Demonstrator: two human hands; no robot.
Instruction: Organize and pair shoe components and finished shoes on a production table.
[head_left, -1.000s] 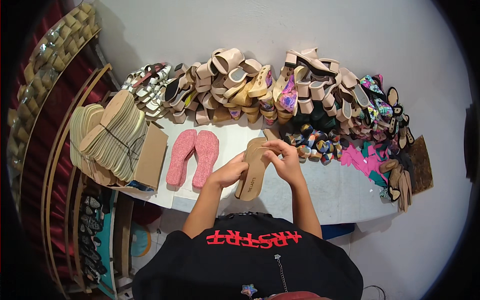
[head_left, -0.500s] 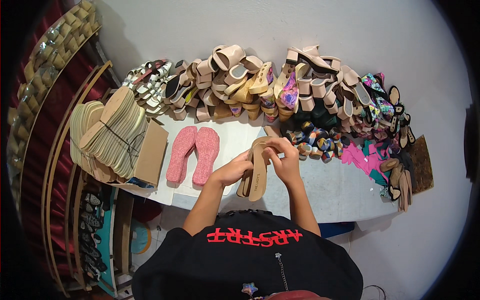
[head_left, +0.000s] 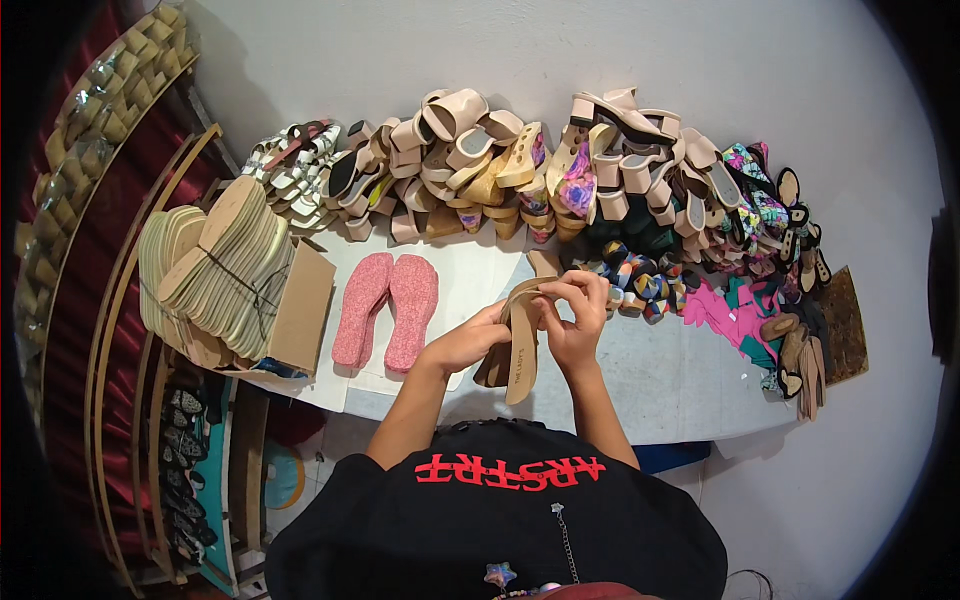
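Note:
Above the near edge of the table I hold several thin tan insoles (head_left: pixel 521 362) in a loose stack, heel ends toward me. My left hand (head_left: pixel 468 338) wraps round the left side of the stack, with its thumb near the upper part. The toe end of the front insole is pinched between the thumb and fingers of my right hand (head_left: pixel 574 318), and it bends away from those behind. To the left of my hands, pink speckled soles (head_left: pixel 411 313) lie on a white sheet. Just beyond the stack, another tan piece (head_left: pixel 544 262) rests on the table.
A long heap of heeled sandals (head_left: pixel 455 150) lines the wall side of the table (head_left: pixel 640 385). Bundled pale soles (head_left: pixel 225 270) stand by a cardboard box (head_left: pixel 303 308) at left. Pink and teal scraps (head_left: pixel 735 315) lie at right. A wooden rack (head_left: pixel 105 330) borders the far left.
My right hand has shifted slightly right and pulled the toe end of the front insole along. The insoles are fanned a little wider; my left hand stays nearly in place.

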